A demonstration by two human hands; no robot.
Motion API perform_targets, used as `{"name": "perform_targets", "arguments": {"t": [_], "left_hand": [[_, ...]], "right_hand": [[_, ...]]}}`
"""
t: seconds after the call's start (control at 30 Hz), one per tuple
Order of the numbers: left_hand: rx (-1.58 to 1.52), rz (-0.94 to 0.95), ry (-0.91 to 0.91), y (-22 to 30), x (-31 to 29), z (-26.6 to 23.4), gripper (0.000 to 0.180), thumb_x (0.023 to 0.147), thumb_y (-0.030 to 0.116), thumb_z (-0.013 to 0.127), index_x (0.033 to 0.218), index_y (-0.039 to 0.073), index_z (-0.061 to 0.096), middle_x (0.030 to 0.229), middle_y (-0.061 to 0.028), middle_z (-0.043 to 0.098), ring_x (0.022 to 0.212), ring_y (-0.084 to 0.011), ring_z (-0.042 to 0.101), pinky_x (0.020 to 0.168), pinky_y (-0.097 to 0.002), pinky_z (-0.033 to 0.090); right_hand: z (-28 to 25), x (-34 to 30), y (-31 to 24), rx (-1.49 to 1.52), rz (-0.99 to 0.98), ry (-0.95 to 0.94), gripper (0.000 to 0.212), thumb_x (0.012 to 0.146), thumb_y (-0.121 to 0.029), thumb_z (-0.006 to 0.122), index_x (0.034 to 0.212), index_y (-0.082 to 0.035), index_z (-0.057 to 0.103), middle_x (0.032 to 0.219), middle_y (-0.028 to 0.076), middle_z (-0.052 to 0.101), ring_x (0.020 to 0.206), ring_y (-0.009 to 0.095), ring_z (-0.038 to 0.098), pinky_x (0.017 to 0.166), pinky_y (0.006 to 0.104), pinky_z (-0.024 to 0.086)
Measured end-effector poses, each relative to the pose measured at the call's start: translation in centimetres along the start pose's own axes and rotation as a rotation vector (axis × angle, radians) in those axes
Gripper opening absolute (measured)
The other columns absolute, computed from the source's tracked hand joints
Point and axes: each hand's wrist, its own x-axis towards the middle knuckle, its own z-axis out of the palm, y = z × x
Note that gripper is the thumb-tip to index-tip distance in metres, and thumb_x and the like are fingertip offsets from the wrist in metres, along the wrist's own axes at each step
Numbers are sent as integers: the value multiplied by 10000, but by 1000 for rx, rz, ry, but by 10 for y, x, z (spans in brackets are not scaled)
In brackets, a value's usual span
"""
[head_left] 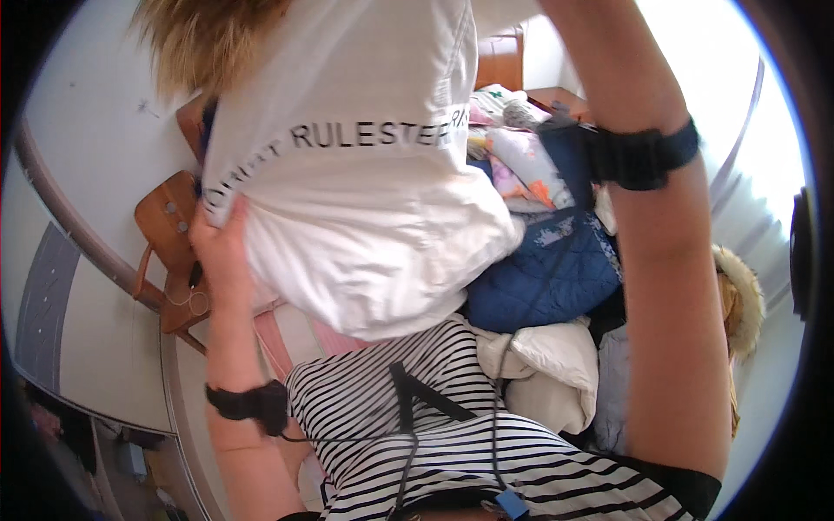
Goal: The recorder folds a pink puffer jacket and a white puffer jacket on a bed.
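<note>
Head view: our left grip (224, 243) is pinching the white coat (356, 204), which is stretching up and right from it. Our right grip is hiding above, so we cannot tell its hold.

Strong daylight comes from the upper right, bleaching the curtain (749, 187) nearly white, while the lower left falls into shadow. Lettering (369, 135) on the white garment (373, 226) blurs leftward, and straight edges bow toward the frame's black rim.

A wooden chair (167, 213) stands at left, a pale curtain (752, 187) hangs at right.
</note>
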Motion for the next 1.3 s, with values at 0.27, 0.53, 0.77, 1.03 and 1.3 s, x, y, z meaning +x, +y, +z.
{"name": "perform_targets", "arguments": {"t": [0.27, 0.53, 0.77, 1.03, 1.3], "left_hand": [[389, 210, 174, 113, 27, -59, 298, 774, 17, 681, 1059, -11, 599, 990, -78, 637, 891, -157, 590, 820, -292, 466], [-43, 156, -1606, 86, -132, -14, 534, 827, 265, 667, 1257, 6, 484, 1130, -175, 593, 998, -322, 597, 886, -376, 462], [157, -562, -994, -101, -91, -16, 363, 881, 128, 615, 1216, 13, 536, 1050, -108, 627, 978, -143, 586, 855, -284, 480], [662, -754, -1109, -245, -146, 43, 857, 715, 453, 743, 1260, -121, 414, 1309, -236, 474, 1208, -320, 476, 1004, -349, 380], [411, -518, -1058, -230, -182, 20, 717, 645, 364, 777, 1182, -31, 514, 1099, -223, 622, 1028, -334, 596, 887, -364, 457]], "right_hand": [[-107, -74, -57, -2009, -130, 113, 534, 749, -96, 720, 1231, 15, 519, 1146, 167, 603, 1080, 231, 554, 895, 299, 458], [-178, -270, -48, -412, 666, 97, 443, 960, -214, 417, 1363, -31, 395, 1367, 153, 442, 1248, 238, 452, 1070, 357, 343], [-242, -454, -151, -540, 710, 1409, 518, 960, -400, 412, 1321, -30, 443, 1283, 126, 527, 1178, 304, 500, 1017, 463, 370], [-94, -479, -63, -331, 1117, 1129, 471, 918, -240, 566, 1314, -39, 406, 1226, 100, 532, 1145, 243, 504, 962, 393, 404], [-142, -485, 29, -777, 1169, 1375, 440, 678, -102, 772, 1044, 60, 588, 925, 135, 636, 826, 264, 628, 705, 375, 518]]}}
